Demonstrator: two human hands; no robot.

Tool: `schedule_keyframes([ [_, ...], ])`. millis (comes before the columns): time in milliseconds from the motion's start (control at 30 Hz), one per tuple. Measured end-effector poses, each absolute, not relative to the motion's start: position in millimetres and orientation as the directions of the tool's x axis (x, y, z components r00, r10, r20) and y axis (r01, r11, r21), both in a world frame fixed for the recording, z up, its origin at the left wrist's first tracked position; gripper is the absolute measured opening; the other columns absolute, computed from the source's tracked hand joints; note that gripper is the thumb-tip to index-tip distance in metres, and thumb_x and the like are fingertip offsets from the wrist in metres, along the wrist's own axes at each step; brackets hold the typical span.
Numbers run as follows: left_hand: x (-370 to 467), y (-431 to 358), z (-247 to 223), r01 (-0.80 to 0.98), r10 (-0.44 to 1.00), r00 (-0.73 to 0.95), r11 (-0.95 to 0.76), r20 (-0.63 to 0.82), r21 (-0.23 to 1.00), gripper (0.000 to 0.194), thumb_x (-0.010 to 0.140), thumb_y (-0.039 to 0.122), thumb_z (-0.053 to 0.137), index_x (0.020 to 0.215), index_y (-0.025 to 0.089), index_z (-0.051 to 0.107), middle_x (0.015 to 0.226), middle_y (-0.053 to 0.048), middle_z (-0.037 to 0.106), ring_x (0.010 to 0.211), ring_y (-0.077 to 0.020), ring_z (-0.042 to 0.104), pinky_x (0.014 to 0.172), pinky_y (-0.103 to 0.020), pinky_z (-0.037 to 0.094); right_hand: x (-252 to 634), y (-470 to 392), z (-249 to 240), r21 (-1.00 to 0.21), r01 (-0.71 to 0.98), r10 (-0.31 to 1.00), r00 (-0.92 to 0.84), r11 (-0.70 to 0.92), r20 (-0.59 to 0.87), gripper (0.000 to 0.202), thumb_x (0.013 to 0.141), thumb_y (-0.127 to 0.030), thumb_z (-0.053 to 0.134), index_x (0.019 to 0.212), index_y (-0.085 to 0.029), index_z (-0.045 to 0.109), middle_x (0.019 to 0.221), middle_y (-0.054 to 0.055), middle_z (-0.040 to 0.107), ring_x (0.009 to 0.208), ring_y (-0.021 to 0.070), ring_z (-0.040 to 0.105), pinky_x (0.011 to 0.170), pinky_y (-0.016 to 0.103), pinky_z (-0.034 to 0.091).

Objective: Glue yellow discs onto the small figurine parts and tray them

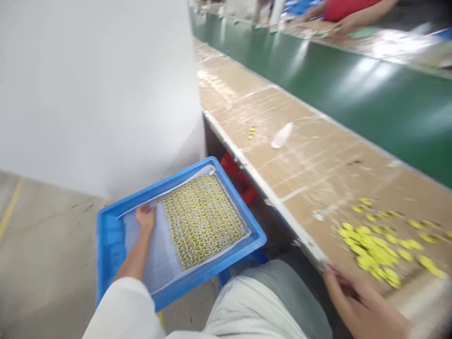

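Inside a blue tray (pixel 109 216), my left hand (pixel 146 218) is over a white ribbed sheet (pixel 158 259). Its fingers are drawn together at the upper left corner of many small yellow-and-dark pieces (pixel 203 214) laid in rows; anything in the fingertips is too small to make out. My right hand (pixel 356 299) is at the near edge of the worktable (pixel 303 188), thumb and forefinger tips close together. Whether they hold something cannot be seen. Beside this hand lies a loose pile of yellow round pieces (pixel 377 252).
A white object (pixel 282 135) and a few small yellow pieces (pixel 252 132) lie farther along the table. Behind runs a green conveyor belt (pixel 335 84), with another person's arms (pixel 363 19) beyond it. A white panel (pixel 99 94) stands at left; something red (pixel 238 179) is under the table.
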State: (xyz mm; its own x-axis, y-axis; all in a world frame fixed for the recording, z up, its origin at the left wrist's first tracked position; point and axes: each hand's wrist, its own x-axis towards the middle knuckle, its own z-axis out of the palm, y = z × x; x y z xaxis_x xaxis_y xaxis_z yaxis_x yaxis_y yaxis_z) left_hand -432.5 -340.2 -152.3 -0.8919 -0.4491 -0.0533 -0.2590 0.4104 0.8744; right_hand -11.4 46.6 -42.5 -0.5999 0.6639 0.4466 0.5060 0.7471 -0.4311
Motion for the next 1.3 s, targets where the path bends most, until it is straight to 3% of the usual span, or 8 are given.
schedule_keyframes([
  [133,-391.1,-306.2,-138.0,-0.13,-0.304,-0.953,0.442,0.012,0.888,0.029,0.063,0.019,0.074,0.086,0.019,0.056,0.083,0.002,0.061,0.075,-0.0198,0.062,0.08,-0.04,0.053,-3.8,50.7,-51.0,-0.426,0.368,0.555,-0.66,0.826,0.506,0.014,0.098,-0.032,0.062,0.099,-0.02,0.07,0.071,-0.001,0.068,0.056,0.0129,0.064,0.056,0.023,0.048],
  [200,-363.1,-275.7,-131.8,-0.024,-0.099,-0.995,0.425,0.02,0.905,0.031,0.061,0.025,0.075,0.087,0.02,0.059,0.085,0.0,0.066,0.077,-0.0217,0.064,0.079,-0.04,0.054,-6.3,49.8,-49.4,-0.467,0.345,0.565,-0.658,0.814,0.497,0.009,0.098,-0.025,0.062,0.101,-0.019,0.068,0.073,-0.001,0.067,0.06,0.0125,0.064,0.06,0.023,0.048],
  [333,-294.4,-184.1,-100.7,0.415,0.426,-0.864,0.299,0.268,0.86,0.027,0.077,0.032,0.071,0.102,0.021,0.065,0.097,-0.005,0.07,0.084,-0.0216,0.067,0.082,-0.038,0.054,-12.4,45.9,-42.4,-0.547,0.308,0.595,-0.64,0.779,0.487,0.009,0.099,-0.019,0.058,0.1,-0.017,0.066,0.072,0.0,0.065,0.061,0.0124,0.062,0.062,0.024,0.046],
  [533,-218.1,-6.1,-32.7,0.502,0.705,-0.628,0.045,0.329,0.864,0.017,0.087,0.027,0.066,0.103,0.022,0.066,0.099,-0.005,0.072,0.093,-0.0196,0.067,0.088,-0.035,0.053,-10.2,40.8,-40.7,-0.599,0.299,0.629,-0.62,0.743,0.47,0.012,0.098,-0.02,0.055,0.097,-0.019,0.067,0.068,-0.001,0.062,0.061,0.0133,0.06,0.061,0.025,0.044],
  [700,-187.8,96.9,-14.3,0.514,0.815,-0.497,0.0,0.298,0.858,0.031,0.082,0.018,0.069,0.112,0.02,0.061,0.108,-0.007,0.072,0.097,-0.0206,0.068,0.086,-0.035,0.052,-5.0,50.7,-27.8,-0.692,0.316,0.741,-0.465,0.65,0.484,0.013,0.099,-0.022,0.053,0.097,-0.019,0.066,0.073,-0.001,0.065,0.059,0.0116,0.06,0.058,0.022,0.046],
  [867,-182.1,134.8,-19.8,0.554,0.82,-0.513,0.089,0.255,0.828,0.036,0.079,0.019,0.073,0.113,0.019,0.06,0.11,-0.01,0.07,0.09,-0.022,0.068,0.086,-0.038,0.052,-1.8,102.5,-1.3,-0.715,0.566,0.911,-0.217,0.411,0.352,0.016,0.093,-0.031,0.063,0.105,-0.021,0.067,0.086,0.0,0.069,0.066,0.0167,0.062,0.063,0.028,0.047],
  [1000,-183.1,143.4,-23.3,0.556,0.824,-0.52,0.13,0.222,0.821,0.037,0.078,0.018,0.074,0.112,0.019,0.06,0.103,-0.008,0.072,0.088,-0.0219,0.068,0.082,-0.036,0.053,-12.7,146.4,5.1,-0.631,0.711,0.951,-0.24,0.31,0.197,0.027,0.091,-0.025,0.067,0.117,-0.018,0.065,0.108,0.005,0.069,0.097,0.0238,0.065,0.078,0.032,0.049],
  [1300,-188.3,154.0,-30.1,0.562,0.826,-0.521,0.144,0.213,0.814,0.035,0.079,0.016,0.074,0.111,0.019,0.061,0.094,-0.006,0.074,0.083,-0.021,0.07,0.08,-0.035,0.053,-34.9,182.7,6.5,-0.594,0.758,0.958,-0.274,0.27,0.084,0.012,0.091,-0.024,0.07,0.102,-0.02,0.074,0.101,0.004,0.071,0.093,0.023,0.066,0.074,0.029,0.047],
])
